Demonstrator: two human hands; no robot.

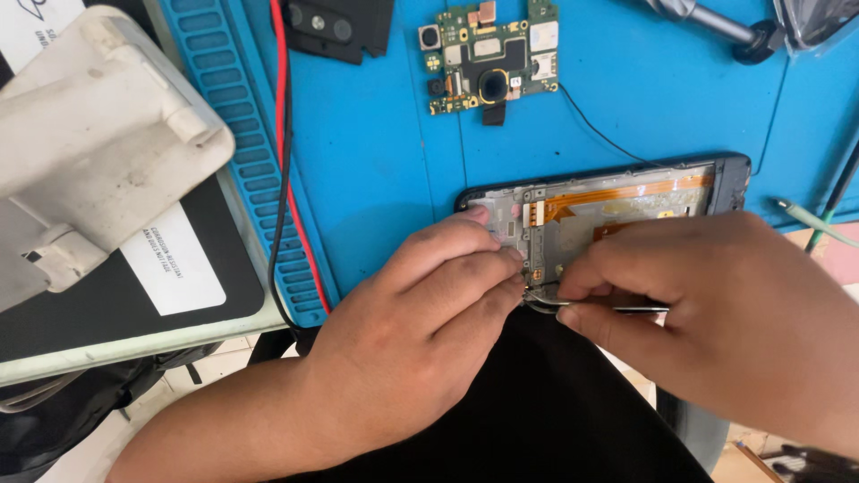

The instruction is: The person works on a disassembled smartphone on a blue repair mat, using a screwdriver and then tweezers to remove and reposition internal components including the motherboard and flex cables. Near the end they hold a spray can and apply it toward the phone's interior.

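While the left hand pinned the opened phone frame at the blue worktop's near edge, the right hand pinched metal tweezers, tips at the frame's lower corner. Likely risk: a slip could tear the orange flex cable or flick a small part away. Both sets of fingers were closed tight, left on frame, right on tweezers. Removed circuit board lay apart.
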